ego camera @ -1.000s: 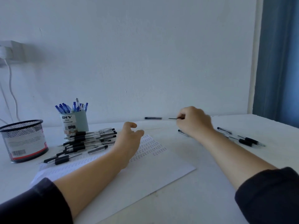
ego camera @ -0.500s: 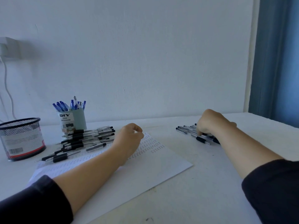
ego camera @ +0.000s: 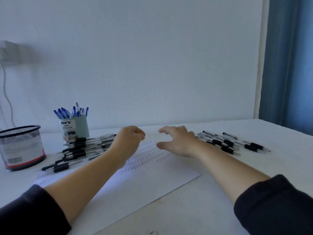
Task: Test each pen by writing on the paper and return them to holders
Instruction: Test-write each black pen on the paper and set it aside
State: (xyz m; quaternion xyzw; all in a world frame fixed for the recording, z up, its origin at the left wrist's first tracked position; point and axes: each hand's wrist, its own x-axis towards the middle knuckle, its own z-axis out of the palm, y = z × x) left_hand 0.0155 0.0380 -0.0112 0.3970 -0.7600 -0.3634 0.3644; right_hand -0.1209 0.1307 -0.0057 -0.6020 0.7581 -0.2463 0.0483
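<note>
While 2 hands hover: 2 holders [ego camera: 75,127], 1 paper [ego camera: 138,182].

Left hand [ego camera: 129,141] curled at frame centre over white printed paper sheet [ego camera: 144,182], blurred right hand [ego camera: 176,141] spread beside it, black-grip pens [ego camera: 223,143] right on white worktop [ego camera: 279,160]

A pale blue-green pen holder [ego camera: 74,127] carries a white label printed in black: "DIY" in bold capitals on top, "DESK ORGANIZER" in smaller capitals on two lines beneath, with a small dark picture below that is too small to make out. A black wire-mesh holder [ego camera: 21,147] bears a white-and-red label with a barcode; its lettering is blurred. Rows of small handwritten marks cover the far part of the sheet of paper [ego camera: 149,180] but cannot be read.
</note>
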